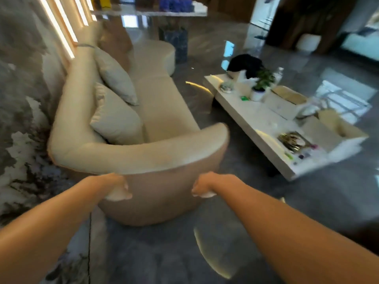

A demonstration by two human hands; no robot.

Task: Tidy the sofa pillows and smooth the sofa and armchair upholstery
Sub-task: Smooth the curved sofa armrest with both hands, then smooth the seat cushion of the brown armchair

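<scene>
Sofa: long cream curved upholstered sofa, running from centre toward 11 o'clock; bulky, judged too heavy to shift, its covering soft and yielding to a flat palm.
Pillows: two pale beige square fabric pillows, leaning against the backrest at 10 o'clock; light, soft, best gripped at opposite corners.
Left hand: left hand, at 7 o'clock, pressed to the outer arm end; fingers curled over something pale, unidentifiable.
Right hand: right hand, at 5 o'clock, likewise curled on a pale item.
</scene>
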